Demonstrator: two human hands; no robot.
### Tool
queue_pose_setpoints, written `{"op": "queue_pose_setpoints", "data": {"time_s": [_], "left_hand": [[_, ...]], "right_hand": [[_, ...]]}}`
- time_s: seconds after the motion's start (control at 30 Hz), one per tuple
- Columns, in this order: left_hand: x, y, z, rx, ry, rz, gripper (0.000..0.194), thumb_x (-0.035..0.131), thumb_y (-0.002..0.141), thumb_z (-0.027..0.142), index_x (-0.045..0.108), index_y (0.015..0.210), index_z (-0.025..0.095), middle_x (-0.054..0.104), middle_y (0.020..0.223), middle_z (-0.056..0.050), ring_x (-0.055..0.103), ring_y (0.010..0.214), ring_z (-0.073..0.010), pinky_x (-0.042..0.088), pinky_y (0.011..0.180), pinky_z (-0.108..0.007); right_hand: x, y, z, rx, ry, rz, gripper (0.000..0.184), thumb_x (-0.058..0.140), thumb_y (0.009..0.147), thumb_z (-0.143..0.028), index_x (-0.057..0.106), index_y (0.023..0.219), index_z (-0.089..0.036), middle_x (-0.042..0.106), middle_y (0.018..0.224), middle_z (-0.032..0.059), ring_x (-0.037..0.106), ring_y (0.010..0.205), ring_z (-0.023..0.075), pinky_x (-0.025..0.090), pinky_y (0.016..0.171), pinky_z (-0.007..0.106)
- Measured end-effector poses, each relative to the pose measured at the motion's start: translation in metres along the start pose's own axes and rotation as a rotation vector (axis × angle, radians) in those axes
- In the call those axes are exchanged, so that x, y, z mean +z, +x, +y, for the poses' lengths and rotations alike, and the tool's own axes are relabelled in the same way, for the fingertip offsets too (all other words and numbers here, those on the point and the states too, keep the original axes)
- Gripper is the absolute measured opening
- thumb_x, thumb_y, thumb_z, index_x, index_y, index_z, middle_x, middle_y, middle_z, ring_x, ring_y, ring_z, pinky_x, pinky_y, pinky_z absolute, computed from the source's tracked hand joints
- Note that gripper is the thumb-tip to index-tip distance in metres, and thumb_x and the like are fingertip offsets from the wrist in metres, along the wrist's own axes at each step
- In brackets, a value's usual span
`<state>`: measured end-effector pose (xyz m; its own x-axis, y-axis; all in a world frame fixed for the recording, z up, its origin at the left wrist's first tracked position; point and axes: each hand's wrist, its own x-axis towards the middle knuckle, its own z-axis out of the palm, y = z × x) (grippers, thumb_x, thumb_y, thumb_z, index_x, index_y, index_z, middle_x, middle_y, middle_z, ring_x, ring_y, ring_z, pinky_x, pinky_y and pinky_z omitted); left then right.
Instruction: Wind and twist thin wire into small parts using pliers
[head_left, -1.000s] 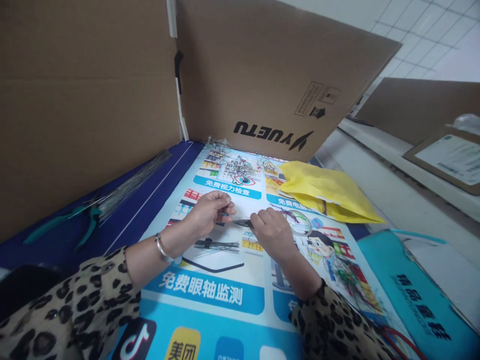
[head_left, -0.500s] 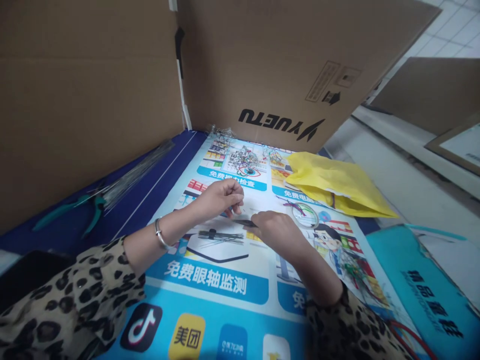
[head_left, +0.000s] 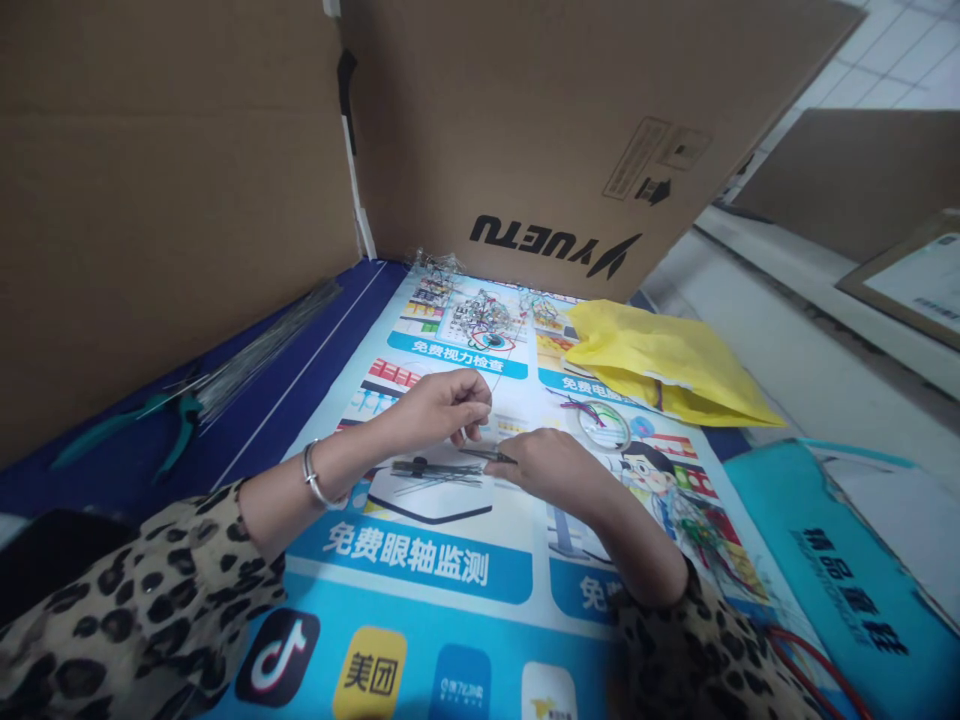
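My left hand [head_left: 442, 405] is pinched shut on a thin wire piece above a printed poster [head_left: 420, 570] that covers the table. My right hand [head_left: 551, 465] is closed round a small dark tool [head_left: 487, 455] whose tip points left toward the left fingers. Just below the hands lies a small bundle of short metal wires [head_left: 435, 470]. A clear tape roll [head_left: 604, 422] rests to the right of my right hand. Both sleeves have a leopard print, and a silver bangle circles my left wrist.
Tall cardboard panels [head_left: 525, 120] stand behind and to the left. Green-handled pliers [head_left: 169, 420] and a long wire bundle [head_left: 262, 350] lie at left. A yellow bag [head_left: 660, 365] lies at right, a teal bag [head_left: 847, 590] at the near right. Small wire pieces [head_left: 480, 315] sit at the back.
Both hands have shifted slightly; the left hand rose a little and the right hand with its tool dropped closer to the poster. The view has tilted and moved a bit.
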<state>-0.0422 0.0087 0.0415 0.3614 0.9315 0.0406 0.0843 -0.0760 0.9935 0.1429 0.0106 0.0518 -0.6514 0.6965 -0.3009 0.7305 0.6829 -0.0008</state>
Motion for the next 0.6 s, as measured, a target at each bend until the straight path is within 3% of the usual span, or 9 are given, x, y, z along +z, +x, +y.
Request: {"op": "queue_pose_setpoints", "data": {"time_s": [0.3, 0.6], "left_hand": [[0.005, 0.002, -0.008, -0.043, 0.067, -0.035, 0.009, 0.051, 0.077, 0.025, 0.051, 0.075, 0.017, 0.058, 0.064, 0.001, 0.059, 0.053, -0.0109, 0.045, 0.043, -0.019], [0.012, -0.004, 0.002, -0.027, -0.003, -0.039, 0.017, 0.051, 0.079, 0.032, 0.048, 0.077, 0.016, 0.057, 0.061, 0.002, 0.056, 0.047, -0.0086, 0.042, 0.043, -0.018]], "right_hand": [[0.002, -0.005, -0.003, -0.013, 0.014, 0.037, 0.035, 0.043, 0.086, -0.048, 0.066, 0.097, -0.025, 0.069, 0.084, 0.0062, 0.063, 0.077, 0.0217, 0.036, 0.059, 0.026], [-0.005, -0.013, -0.011, -0.064, 0.023, 0.021, 0.033, 0.048, 0.082, -0.048, 0.068, 0.083, -0.021, 0.068, 0.077, 0.0048, 0.062, 0.074, 0.019, 0.032, 0.055, 0.023]]}}
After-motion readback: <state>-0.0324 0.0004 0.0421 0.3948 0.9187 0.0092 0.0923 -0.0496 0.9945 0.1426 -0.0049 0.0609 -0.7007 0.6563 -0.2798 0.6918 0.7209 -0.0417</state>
